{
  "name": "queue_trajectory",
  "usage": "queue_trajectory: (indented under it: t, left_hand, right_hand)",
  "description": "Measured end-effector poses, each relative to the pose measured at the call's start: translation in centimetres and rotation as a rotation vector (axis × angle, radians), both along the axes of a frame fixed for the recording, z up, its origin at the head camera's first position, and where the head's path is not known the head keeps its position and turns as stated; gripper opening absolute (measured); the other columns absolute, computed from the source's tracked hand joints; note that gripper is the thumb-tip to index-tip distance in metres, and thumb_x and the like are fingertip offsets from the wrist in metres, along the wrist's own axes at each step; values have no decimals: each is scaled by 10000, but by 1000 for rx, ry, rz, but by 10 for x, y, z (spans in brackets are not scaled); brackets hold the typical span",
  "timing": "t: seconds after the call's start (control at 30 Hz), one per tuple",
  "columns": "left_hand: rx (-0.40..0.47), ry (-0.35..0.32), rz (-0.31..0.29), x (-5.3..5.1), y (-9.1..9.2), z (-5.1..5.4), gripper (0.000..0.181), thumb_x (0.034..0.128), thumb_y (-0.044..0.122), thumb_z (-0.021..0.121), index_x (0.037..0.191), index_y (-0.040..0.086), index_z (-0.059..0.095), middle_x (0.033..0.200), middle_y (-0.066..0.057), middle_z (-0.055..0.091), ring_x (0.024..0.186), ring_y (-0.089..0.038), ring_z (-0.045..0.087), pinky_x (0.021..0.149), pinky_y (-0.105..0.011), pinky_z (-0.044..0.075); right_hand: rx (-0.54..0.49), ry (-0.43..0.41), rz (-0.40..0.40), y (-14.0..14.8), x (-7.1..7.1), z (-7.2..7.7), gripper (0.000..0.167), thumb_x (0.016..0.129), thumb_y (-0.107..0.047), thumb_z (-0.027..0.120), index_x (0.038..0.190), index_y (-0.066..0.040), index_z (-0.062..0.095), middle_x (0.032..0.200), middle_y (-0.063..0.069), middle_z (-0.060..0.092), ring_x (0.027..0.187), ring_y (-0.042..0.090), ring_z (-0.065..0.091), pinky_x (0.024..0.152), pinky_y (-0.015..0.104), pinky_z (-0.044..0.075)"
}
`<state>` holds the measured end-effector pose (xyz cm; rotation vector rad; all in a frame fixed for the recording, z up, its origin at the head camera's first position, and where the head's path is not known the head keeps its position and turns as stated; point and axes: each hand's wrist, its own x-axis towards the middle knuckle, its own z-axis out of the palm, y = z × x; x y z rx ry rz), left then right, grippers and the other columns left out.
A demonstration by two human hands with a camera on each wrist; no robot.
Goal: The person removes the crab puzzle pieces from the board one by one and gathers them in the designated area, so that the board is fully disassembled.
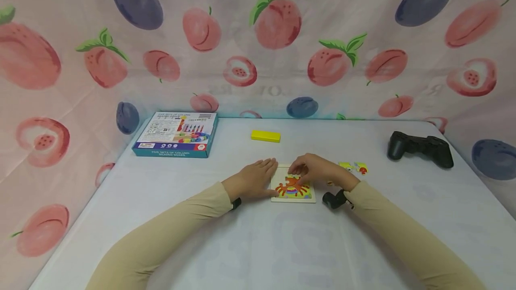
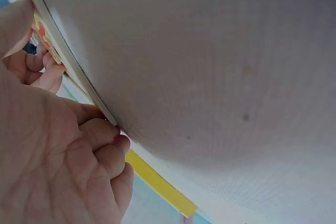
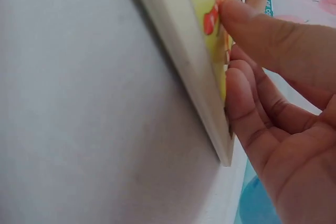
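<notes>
Item: a square, pale wooden-rimmed puzzle board [image 1: 293,200], lying flat between your two hands, bearing a red-orange animal picture [image 1: 287,187] on yellow.

Your left hand [image 1: 251,179]: resting along the board's left side, fingers extending close together, thumb spreading away and touching the lower left rim.

Your right hand [image 1: 312,167]: reaching over the board's upper right part and hiding some of it; fingers bending downward, thumb touching the picture. Whether they are pinching a piece, you cannot tell from these views.

Right of your right fingers: loose yellow puzzle pieces with red details [image 1: 360,168], lying behind your wrist, which is partly covering them. Just below that wrist: a black rounded device [image 1: 334,199], sitting near the board.

Farther right of those fingers: a black plastic game controller [image 1: 420,149], lying well apart.

Beyond your left fingertips: a bright yellow rectangular block [image 1: 265,136], lying apart from the board. Beyond and left of them: a flat teal-and-white printed cardboard box [image 1: 177,135].

Under everything: a white-covered table [image 1: 258,245]. Behind: a pale fabric backdrop printed with pink and blue fruit [image 1: 278,70], hanging past the table's far edge.
</notes>
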<state>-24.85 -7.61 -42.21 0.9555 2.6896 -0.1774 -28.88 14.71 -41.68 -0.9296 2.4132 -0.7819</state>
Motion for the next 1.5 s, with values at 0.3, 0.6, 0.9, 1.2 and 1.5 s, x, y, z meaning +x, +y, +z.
queue_trajectory:
  t: [0.3,0.6,0.9,1.2,1.5]
  left_hand:
    - [4,0,13,-1,0,-2,915,877,641,459,1511,63,142,1585,-73,163,1469,-197,157,1205,-327,157]
    - [-1,14,-8,-1,0,-2,913,882,642,448,1507,49,146,1581,-86,175,1467,-205,168,1202,-334,169]
    - [-13,10,-14,0,-1,0,907,890,643,427,1509,50,133,1584,-83,159,1468,-200,161,1204,-329,163]
    - [-26,-4,-2,0,1,4,918,881,648,440,1510,55,131,1586,-80,151,1470,-202,150,1206,-325,151]
    - [-29,-3,-5,0,1,2,913,887,647,429,1512,56,121,1586,-79,145,1470,-201,145,1206,-323,147]
  right_hand:
    - [-69,-37,-13,1,-2,-3,258,756,-73,765,1004,-59,695,891,32,671,774,118,551,706,201,509]
    - [-105,-7,-40,0,1,-4,232,728,-25,777,933,-70,677,807,30,626,736,125,528,669,213,502]
    - [-108,34,-64,-3,6,-1,266,705,0,787,905,-103,646,762,11,554,733,139,496,639,207,472]
    - [-65,5,-40,-2,3,0,239,739,-22,769,942,-77,655,793,28,587,739,132,508,659,216,485]
    - [-100,-2,-48,-2,0,-3,251,730,-40,782,910,-99,617,795,19,568,748,150,508,658,218,481]
